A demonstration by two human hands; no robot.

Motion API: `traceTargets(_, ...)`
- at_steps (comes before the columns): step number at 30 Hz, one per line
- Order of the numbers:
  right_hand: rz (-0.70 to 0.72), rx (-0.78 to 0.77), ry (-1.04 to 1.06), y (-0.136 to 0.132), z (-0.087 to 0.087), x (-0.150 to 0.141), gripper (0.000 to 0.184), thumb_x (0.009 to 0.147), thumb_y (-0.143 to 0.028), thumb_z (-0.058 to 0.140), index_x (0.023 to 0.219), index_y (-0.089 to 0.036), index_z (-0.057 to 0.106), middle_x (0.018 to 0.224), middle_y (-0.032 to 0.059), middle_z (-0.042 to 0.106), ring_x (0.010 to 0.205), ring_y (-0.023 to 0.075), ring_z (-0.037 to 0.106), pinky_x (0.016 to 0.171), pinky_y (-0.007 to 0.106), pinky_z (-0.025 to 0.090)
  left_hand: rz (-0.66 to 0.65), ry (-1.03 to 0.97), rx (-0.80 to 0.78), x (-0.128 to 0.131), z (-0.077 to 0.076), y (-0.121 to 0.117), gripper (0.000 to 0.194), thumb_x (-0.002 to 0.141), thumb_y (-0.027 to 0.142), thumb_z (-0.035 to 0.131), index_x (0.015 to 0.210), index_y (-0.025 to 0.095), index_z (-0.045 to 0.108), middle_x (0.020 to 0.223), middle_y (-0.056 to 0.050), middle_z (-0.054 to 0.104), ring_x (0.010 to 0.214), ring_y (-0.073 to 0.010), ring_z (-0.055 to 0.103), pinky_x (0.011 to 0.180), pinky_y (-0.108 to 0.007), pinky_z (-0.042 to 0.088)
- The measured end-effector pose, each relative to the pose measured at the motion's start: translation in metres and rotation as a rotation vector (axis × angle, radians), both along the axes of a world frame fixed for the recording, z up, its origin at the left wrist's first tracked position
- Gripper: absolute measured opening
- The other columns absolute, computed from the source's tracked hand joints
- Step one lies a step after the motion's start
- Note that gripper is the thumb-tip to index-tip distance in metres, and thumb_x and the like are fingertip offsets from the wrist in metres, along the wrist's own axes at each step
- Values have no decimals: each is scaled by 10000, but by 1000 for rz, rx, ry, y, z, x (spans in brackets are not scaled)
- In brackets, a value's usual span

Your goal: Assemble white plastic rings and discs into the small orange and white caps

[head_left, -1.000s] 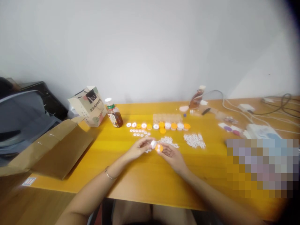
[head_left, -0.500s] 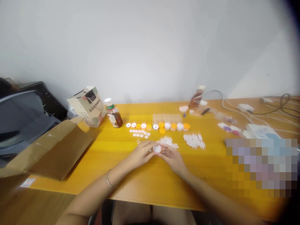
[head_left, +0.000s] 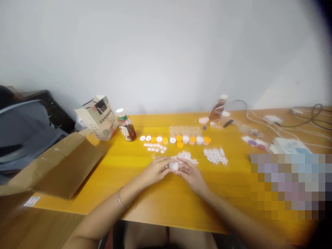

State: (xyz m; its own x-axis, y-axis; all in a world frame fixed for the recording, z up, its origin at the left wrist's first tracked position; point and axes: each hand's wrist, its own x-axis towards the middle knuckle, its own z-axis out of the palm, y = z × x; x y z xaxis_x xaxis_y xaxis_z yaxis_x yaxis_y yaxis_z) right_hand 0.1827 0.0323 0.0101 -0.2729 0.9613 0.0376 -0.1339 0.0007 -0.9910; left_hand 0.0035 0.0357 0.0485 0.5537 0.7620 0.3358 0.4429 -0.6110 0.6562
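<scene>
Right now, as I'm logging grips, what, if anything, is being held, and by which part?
The left hand and right hand together hold a small round white-faced piece by its edge, from opposite sides.

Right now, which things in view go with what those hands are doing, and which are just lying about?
Seem part of the work:
white-faced cap, held between left hand and right hand
lined-up orange and white caps
small white discs
piled white bits

Probably just lying about:
paper bag
bottle beside the bag
cardboard box
brown bottle near the wall
</scene>
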Motion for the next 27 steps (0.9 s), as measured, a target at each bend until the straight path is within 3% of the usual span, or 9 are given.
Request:
traceTargets(16, 17, 50, 0, -3, -8, 1, 374, 653, -261, 674, 990, -238, 513, 741, 8, 663, 752, 185, 630, 795, 378, 478, -1, -3, -30, -2, -5, -3, 333, 803, 322, 496, 1114, 207, 535, 990, -77, 604, 873, -188, 542, 797, -295, 398)
traceTargets(27, 227, 87, -118, -5, 8, 7, 359, 721, -297, 596, 1037, -247, 434, 786, -1, 637, 761, 152, 621, 771, 336, 484, -46, 15, 35, -1, -12, -4, 344, 777, 298, 521, 1102, 186, 534, 1008, -93, 583, 896, -184, 544, 793, -284, 426)
